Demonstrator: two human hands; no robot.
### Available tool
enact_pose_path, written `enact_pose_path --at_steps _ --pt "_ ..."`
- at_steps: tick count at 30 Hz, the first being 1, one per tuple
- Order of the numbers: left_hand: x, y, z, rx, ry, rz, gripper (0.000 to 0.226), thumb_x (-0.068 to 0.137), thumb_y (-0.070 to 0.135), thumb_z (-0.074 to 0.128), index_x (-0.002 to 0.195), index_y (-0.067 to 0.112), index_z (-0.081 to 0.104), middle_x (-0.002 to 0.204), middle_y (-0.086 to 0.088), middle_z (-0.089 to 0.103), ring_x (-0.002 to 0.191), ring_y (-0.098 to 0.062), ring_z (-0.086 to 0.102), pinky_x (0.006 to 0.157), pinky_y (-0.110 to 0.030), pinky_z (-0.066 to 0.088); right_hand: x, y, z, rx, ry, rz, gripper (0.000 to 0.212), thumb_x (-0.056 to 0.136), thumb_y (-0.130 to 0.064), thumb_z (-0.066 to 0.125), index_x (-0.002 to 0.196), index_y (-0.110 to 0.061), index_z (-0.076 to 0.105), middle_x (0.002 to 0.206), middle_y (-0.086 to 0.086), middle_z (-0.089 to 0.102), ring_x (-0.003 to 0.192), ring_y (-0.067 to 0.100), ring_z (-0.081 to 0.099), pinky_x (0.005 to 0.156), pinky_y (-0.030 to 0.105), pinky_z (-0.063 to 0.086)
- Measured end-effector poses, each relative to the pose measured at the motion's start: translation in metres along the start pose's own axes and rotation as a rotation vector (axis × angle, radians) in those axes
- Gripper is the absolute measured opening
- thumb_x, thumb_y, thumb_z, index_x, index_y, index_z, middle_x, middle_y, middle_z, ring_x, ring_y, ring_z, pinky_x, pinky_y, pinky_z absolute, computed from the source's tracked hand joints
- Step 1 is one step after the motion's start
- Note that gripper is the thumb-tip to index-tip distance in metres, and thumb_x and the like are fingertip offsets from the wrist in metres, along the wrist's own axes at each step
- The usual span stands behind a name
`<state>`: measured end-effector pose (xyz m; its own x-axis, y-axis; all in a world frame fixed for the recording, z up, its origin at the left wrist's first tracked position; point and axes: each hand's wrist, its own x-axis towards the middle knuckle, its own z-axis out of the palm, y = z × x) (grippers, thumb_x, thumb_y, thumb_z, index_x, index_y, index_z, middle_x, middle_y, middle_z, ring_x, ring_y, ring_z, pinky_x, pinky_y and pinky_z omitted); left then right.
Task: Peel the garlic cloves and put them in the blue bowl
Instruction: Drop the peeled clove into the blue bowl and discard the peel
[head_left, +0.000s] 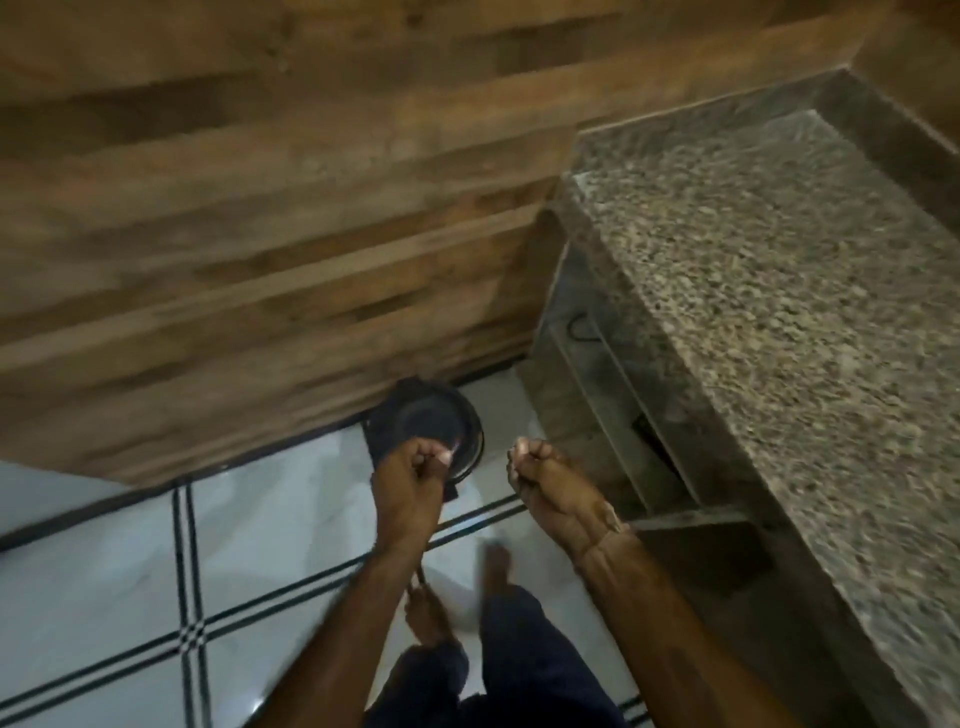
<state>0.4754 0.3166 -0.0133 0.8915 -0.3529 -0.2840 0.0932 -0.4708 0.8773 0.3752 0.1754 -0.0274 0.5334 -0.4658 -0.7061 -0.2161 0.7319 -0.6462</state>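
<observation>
The white tiled floor with black double lines (104, 597) carries a dark round vessel (434, 423), at twelve o'clock from the person's bare feet (428, 621).

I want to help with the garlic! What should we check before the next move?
1. Blue bowl in view: not ok, none shows.
2. Left hand near the dark round container on the floor: ok.
3. Something held in that hand: cannot tell, blurred.
4. Clove in right hand: cannot tell, fingers curled.
5. Granite counter close on the right: ok.
</observation>
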Motion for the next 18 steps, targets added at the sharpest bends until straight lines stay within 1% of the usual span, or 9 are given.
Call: enact_pose_path --at_steps 2,5,7,9,11,13,14,16,18 --pt "0.018 -0.010 -0.018 0.013 0.044 -0.039 0.021 0.092 0.003 0.073 0.082 0.021 0.071 0.079 0.013 0.069 0.076 0.000 0.064 0.067 0.002 0.040 0.016 0.002 0.021 -0.019 -0.024 0.040 0.040 0.104 0.010 0.048 0.075 -0.012 0.066 0.066 0.002 0.062 0.064 0.011 0.056 0.062 0.020 0.055" --pt "0.040 -0.020 -0.036 0.016 0.086 -0.100 0.017 0.093 0.005 0.072 0.083 0.018 0.071 0.079 0.015 0.067 0.077 0.003 0.061 0.066 0.004 0.039 0.043 0.003 0.050 -0.038 -0.051 0.075 0.034 0.104 0.009 0.050 0.079 -0.009 0.066 0.068 0.001 0.064 0.070 0.013 0.056 0.067 0.021 0.057" --pt "0.056 -0.029 -0.042 0.010 0.109 -0.136 0.012 0.095 0.008 0.071 0.086 0.016 0.073 0.082 0.013 0.069 0.081 0.001 0.063 0.068 0.001 0.040 0.062 0.004 0.067 -0.051 -0.049 0.120 0.025 0.104 0.006 0.052 0.087 -0.005 0.067 0.073 0.006 0.065 0.072 0.016 0.057 0.072 0.024 0.057" --pt "0.073 -0.044 -0.040 -0.006 0.124 -0.225 0.010 0.097 0.013 0.070 0.087 0.017 0.073 0.085 0.008 0.072 0.083 -0.005 0.066 0.073 -0.013 0.046 0.085 0.009 0.079 -0.073 -0.041 0.189 0.019 0.105 0.005 0.052 0.094 -0.003 0.066 0.077 0.011 0.063 0.067 0.016 0.061 0.068 0.025 0.058" --pt "0.094 -0.070 -0.029 -0.042 0.111 -0.331 0.015 0.098 0.015 0.069 0.084 0.015 0.072 0.080 -0.001 0.072 0.078 -0.017 0.067 0.074 -0.032 0.052 0.115 0.023 0.079 -0.072 -0.034 0.251 0.022 0.104 0.008 0.049 0.092 -0.003 0.064 0.075 0.012 0.061 0.060 0.015 0.061 0.060 0.024 0.058" --pt "0.114 -0.099 -0.011 -0.091 0.094 -0.478 0.021 0.098 0.013 0.067 0.078 0.010 0.071 0.074 -0.010 0.070 0.074 -0.031 0.065 0.076 -0.042 0.055 0.150 0.048 0.073 -0.030 -0.028 0.306 0.023 0.102 0.012 0.046 0.092 0.000 0.062 0.072 0.012 0.060 0.060 0.015 0.060 0.059 0.024 0.058" --pt "0.123 -0.118 -0.002 -0.144 0.095 -0.561 0.024 0.098 0.011 0.067 0.074 0.008 0.070 0.069 -0.012 0.067 0.068 -0.033 0.062 0.073 -0.042 0.055 0.170 0.062 0.069 -0.029 -0.023 0.328 0.023 0.102 0.014 0.044 0.092 0.001 0.060 0.072 0.012 0.059 0.059 0.015 0.060 0.059 0.023 0.058" --pt "0.148 -0.158 0.019 -0.263 0.088 -0.750 0.028 0.098 0.008 0.066 0.070 0.010 0.068 0.060 -0.007 0.059 0.056 -0.023 0.054 0.063 -0.033 0.049 0.214 0.094 0.060 -0.037 0.003 0.367 0.025 0.102 0.015 0.042 0.089 0.001 0.058 0.071 0.012 0.057 0.057 0.014 0.060 0.058 0.022 0.057" --pt "0.174 -0.191 0.043 -0.397 0.072 -0.879 0.025 0.102 0.006 0.061 0.078 0.013 0.065 0.059 0.001 0.062 0.055 -0.012 0.056 0.055 -0.023 0.050 0.261 0.128 0.053 -0.059 0.063 0.423 0.025 0.103 0.015 0.043 0.090 0.003 0.060 0.075 0.014 0.057 0.058 0.015 0.062 0.057 0.022 0.057"
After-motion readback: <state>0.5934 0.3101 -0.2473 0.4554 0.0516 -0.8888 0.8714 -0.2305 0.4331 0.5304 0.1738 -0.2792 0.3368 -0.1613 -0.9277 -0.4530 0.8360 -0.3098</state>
